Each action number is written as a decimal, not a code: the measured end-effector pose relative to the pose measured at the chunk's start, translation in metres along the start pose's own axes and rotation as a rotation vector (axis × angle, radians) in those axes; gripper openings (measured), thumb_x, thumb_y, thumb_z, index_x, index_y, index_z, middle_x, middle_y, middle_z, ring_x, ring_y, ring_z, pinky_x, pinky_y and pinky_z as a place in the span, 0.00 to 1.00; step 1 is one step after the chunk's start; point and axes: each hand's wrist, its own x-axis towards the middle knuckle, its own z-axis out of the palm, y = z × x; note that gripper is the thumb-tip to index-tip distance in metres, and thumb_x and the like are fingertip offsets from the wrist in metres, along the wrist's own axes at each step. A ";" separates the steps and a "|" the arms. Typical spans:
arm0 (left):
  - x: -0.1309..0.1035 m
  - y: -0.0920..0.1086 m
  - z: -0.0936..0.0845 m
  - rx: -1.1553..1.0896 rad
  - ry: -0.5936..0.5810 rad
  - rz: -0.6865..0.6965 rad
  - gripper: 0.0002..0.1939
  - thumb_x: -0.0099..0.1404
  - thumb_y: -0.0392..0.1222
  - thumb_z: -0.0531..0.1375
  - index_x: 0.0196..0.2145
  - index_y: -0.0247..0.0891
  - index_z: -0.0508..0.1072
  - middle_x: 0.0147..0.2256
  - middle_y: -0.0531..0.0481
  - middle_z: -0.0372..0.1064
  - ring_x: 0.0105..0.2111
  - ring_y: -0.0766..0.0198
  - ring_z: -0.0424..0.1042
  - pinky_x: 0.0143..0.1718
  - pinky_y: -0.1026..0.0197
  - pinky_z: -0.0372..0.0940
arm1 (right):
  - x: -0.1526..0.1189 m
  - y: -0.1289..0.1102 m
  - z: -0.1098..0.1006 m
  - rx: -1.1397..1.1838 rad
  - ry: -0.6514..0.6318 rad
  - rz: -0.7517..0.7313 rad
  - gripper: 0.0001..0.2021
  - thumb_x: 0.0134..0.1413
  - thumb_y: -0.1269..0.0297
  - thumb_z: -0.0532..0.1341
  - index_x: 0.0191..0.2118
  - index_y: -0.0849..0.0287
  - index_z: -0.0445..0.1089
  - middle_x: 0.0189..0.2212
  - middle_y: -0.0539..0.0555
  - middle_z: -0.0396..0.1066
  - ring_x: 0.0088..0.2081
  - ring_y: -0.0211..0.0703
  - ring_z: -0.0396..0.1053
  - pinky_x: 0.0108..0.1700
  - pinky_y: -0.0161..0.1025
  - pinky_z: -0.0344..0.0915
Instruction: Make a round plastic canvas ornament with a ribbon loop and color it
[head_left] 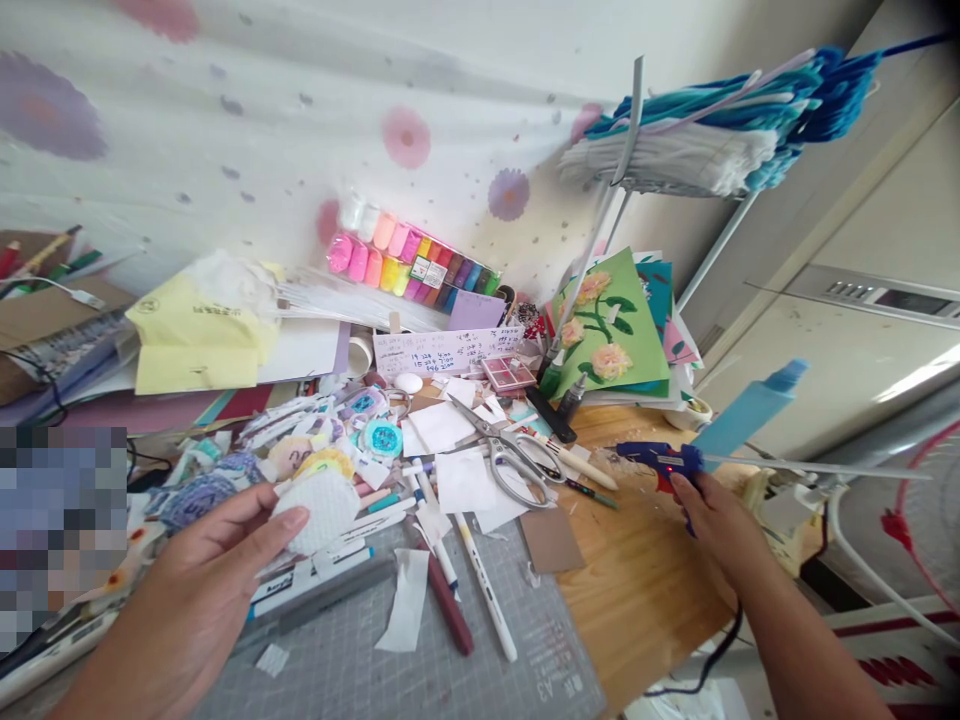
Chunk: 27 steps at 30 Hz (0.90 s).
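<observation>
Between the thumb and fingers of my left hand (217,550) is a white round textured disc (319,512). It is held above a pile of crocheted-looking pieces and markers. My right hand (720,520) grips a blue hot glue gun (660,458) at the right of the table, its nozzle pointing left. A small red light glows on the gun, and a long pale glue stick (817,466) sticks out of its back. Large scissors (517,460) lie on paper scraps between my hands. A turquoise round piece (382,438) rests beyond the disc.
A grey cutting mat (525,650) bears a maroon pen (450,605), a white marker (486,590) and paper scraps. Coloured clay packs (412,265) stand at the back. Pipe cleaners (712,130) hang upper right. A light-blue bottle (750,410) stands behind the gun.
</observation>
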 end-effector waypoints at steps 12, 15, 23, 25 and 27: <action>0.002 -0.003 0.000 0.016 0.032 -0.048 0.29 0.37 0.44 0.75 0.40 0.45 0.74 0.36 0.54 0.80 0.37 0.56 0.78 0.31 0.65 0.74 | -0.011 -0.007 0.005 -0.205 -0.111 0.052 0.23 0.56 0.52 0.46 0.38 0.66 0.70 0.36 0.70 0.76 0.40 0.64 0.74 0.39 0.50 0.67; 0.004 -0.006 -0.005 0.025 0.045 -0.023 0.24 0.41 0.42 0.74 0.38 0.46 0.74 0.32 0.57 0.80 0.34 0.58 0.78 0.29 0.66 0.73 | -0.012 -0.008 0.005 -0.216 -0.106 0.038 0.23 0.57 0.53 0.46 0.40 0.67 0.70 0.38 0.70 0.76 0.41 0.63 0.74 0.40 0.50 0.67; 0.003 -0.007 -0.005 0.029 0.034 -0.008 0.25 0.41 0.42 0.73 0.40 0.47 0.74 0.32 0.57 0.80 0.31 0.58 0.78 0.31 0.64 0.74 | -0.015 -0.010 0.005 -0.253 -0.118 0.042 0.22 0.59 0.54 0.47 0.41 0.65 0.70 0.38 0.68 0.76 0.41 0.62 0.74 0.41 0.49 0.67; 0.003 -0.006 -0.005 0.023 0.017 -0.007 0.27 0.41 0.43 0.73 0.42 0.47 0.74 0.34 0.55 0.80 0.33 0.56 0.78 0.31 0.64 0.74 | -0.017 -0.010 0.005 -0.260 -0.120 0.057 0.23 0.59 0.53 0.46 0.41 0.66 0.70 0.37 0.69 0.76 0.40 0.63 0.74 0.40 0.50 0.67; 0.003 -0.005 -0.004 0.032 0.019 -0.014 0.29 0.40 0.43 0.74 0.43 0.46 0.74 0.35 0.54 0.80 0.35 0.56 0.78 0.30 0.65 0.73 | -0.020 -0.011 0.006 -0.261 -0.114 0.071 0.24 0.60 0.52 0.45 0.41 0.66 0.69 0.37 0.69 0.76 0.40 0.63 0.74 0.40 0.50 0.67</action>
